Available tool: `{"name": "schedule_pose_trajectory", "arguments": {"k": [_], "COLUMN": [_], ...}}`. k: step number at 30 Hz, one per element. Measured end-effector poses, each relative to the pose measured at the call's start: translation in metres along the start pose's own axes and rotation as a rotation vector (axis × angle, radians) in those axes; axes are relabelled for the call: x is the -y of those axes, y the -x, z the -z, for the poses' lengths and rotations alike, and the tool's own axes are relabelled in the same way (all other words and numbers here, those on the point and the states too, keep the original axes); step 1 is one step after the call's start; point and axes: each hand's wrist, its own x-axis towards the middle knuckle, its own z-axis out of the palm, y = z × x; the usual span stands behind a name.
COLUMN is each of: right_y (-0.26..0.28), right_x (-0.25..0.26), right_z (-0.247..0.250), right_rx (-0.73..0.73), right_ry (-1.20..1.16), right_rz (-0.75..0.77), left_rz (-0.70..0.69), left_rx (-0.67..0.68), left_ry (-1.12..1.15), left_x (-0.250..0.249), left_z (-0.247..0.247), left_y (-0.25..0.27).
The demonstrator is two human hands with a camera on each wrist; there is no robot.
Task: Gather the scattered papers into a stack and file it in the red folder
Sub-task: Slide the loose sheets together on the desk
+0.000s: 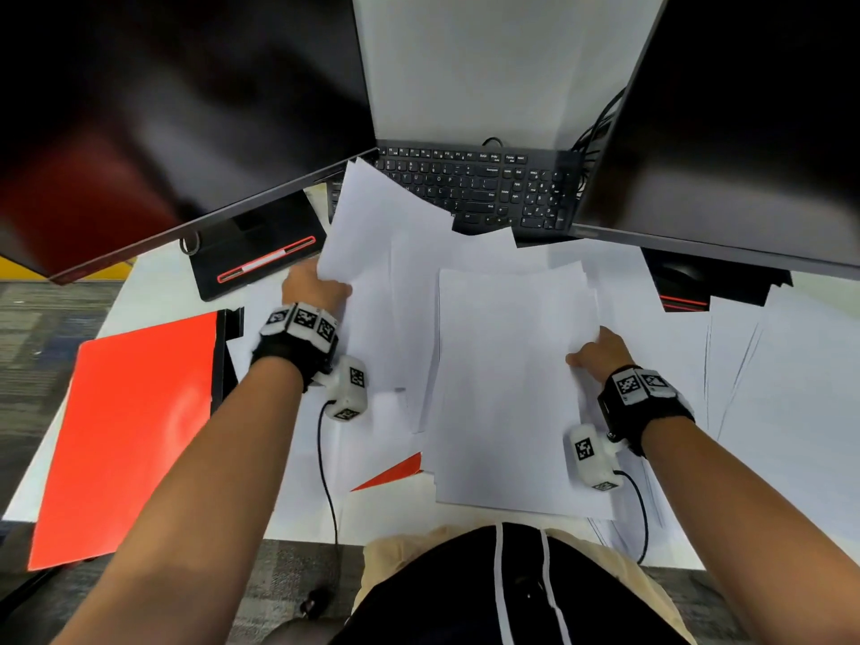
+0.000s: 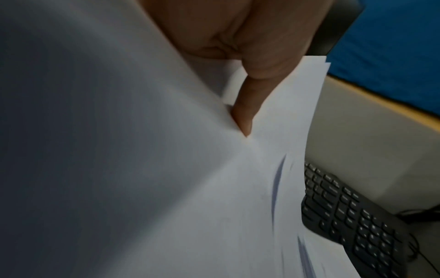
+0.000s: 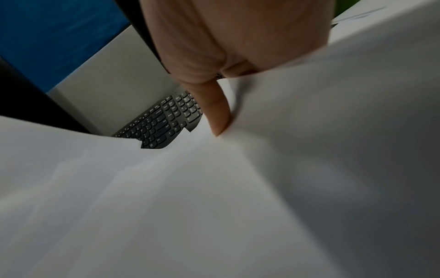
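White papers cover the middle and right of the desk. My left hand (image 1: 321,284) pinches the left edge of a lifted bundle of sheets (image 1: 372,235) that leans over the keyboard; in the left wrist view the thumb (image 2: 245,112) lies on the paper (image 2: 285,131). My right hand (image 1: 598,351) grips the right edge of a squared stack (image 1: 507,388) in front of me, its thumb (image 3: 219,116) on top of the sheets (image 3: 238,188). The red folder (image 1: 130,435) lies flat at the desk's left edge. A red corner (image 1: 395,472) pokes out from under the papers.
A black keyboard (image 1: 488,188) sits behind the papers between two dark monitors (image 1: 163,109) (image 1: 744,132). A monitor base (image 1: 251,244) stands at the left. More loose sheets (image 1: 768,388) spread to the right. Wrist-camera cables (image 1: 325,458) hang over the desk's front edge.
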Motion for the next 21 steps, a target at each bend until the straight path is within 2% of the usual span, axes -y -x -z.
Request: {"name": "schedule_pose_trajectory", "arguments": {"k": [2,4,9,11,14,16,18,19,21], "right_y": [0.001,0.001,0.004,0.005,0.004,0.004,0.002,0.001,-0.001], "right_x": [0.0,0.002,0.003,0.002,0.0,0.0,0.0,0.0,0.001], "right_z": [0.0,0.0,0.001,0.001,0.001,0.001,0.0,0.0,0.0], "right_rx": [0.0,0.009,0.028,0.028,0.027,0.022,0.013,0.014,0.022], "right_ry": [0.014,0.027,0.06,0.087,0.101,0.112,0.13,0.135,0.125], "right_rz": [-0.002,-0.005,-0.001,0.004,-0.001,-0.003,-0.003,-0.005,-0.015], "left_rz": [-0.073,-0.089,0.106,0.194,0.247,0.282,0.325,0.314,0.198], "left_rx": [-0.02,-0.008,0.113,0.121,0.117,0.103,0.027,-0.043,-0.138], "left_ry": [-0.053,-0.098,0.028,0.01,-0.104,-0.179,-0.231,-0.304,-0.409], "left_x": [-0.011,-0.02,-0.009,0.005,0.031,0.044,0.049,0.048,0.038], "left_z": [0.016,0.026,0.0,-0.013,-0.022,-0.028,-0.034,-0.038,-0.045], "left_y": [-0.007,-0.014,-0.014,-0.01,-0.009,-0.007,-0.002,0.001,0.006]}}
